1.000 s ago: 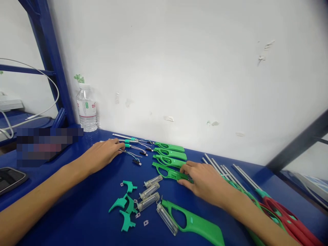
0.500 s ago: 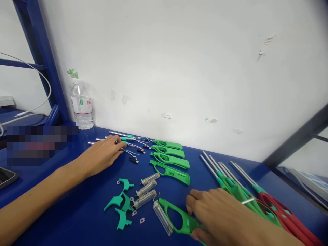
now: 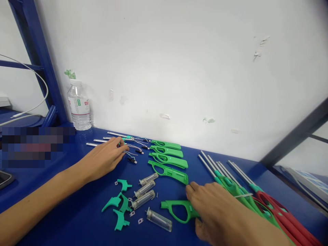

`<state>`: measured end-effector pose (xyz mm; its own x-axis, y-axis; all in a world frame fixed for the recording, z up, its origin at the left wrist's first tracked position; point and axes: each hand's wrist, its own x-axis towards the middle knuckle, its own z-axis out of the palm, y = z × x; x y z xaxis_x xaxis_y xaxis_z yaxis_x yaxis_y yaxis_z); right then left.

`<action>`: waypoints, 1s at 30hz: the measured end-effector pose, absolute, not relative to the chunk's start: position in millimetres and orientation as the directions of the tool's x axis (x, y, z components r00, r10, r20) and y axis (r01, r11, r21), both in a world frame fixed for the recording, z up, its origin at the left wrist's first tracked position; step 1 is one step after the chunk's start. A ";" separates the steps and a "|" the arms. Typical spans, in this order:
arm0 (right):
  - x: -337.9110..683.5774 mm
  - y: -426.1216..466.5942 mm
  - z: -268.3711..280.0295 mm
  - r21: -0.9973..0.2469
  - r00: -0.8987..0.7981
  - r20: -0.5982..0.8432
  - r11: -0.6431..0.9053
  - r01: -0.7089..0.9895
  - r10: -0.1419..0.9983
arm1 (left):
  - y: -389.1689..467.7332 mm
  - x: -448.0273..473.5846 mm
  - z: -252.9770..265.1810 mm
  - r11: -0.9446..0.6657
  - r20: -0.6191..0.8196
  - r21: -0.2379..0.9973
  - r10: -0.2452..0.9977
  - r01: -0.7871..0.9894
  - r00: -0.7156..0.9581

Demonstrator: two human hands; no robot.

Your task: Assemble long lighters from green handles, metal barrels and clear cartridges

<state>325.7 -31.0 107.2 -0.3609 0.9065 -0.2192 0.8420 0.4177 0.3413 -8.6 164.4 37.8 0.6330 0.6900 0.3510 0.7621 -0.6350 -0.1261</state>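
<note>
My right hand (image 3: 212,201) is closed around the far end of a green lighter handle (image 3: 176,204), its loop and nozzle end pointing left. Just left of that handle lies a clear fuel tank (image 3: 159,220); several more clear tanks (image 3: 145,200) lie beyond it. My left hand (image 3: 110,155) reaches over several metal lighter tubes (image 3: 98,140) with teal collars and thin wires. Its fingers are bent down onto the nearest tube at the collar, which they hide. Teal triggers (image 3: 121,218) and small pale clips (image 3: 140,221) lie at the near left.
Several green handle shells (image 3: 167,160) lie in a row near the wall. Finished-looking green lighters (image 3: 228,182) and red lighters (image 3: 276,208) are piled at the right. A water bottle (image 3: 80,106) stands at the back left, near a blue metal post (image 3: 43,61).
My right hand has turned the green handle to lie more level. The nearest clear tank has swung flatter, apart from the handle. My left hand has barely moved at the tubes.
</note>
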 end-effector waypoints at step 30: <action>346.6 31.7 99.2 0.159 -0.345 -0.024 0.345 0.925 0.938 | 157.0 -8.4 37.5 -0.709 0.416 0.026 0.649 0.705 0.637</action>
<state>346.6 31.7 99.2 -0.3452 0.9382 -0.0240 0.9253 0.3445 0.1587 -8.4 157.0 37.5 0.6372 0.6489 0.4159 0.7048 -0.7090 0.0263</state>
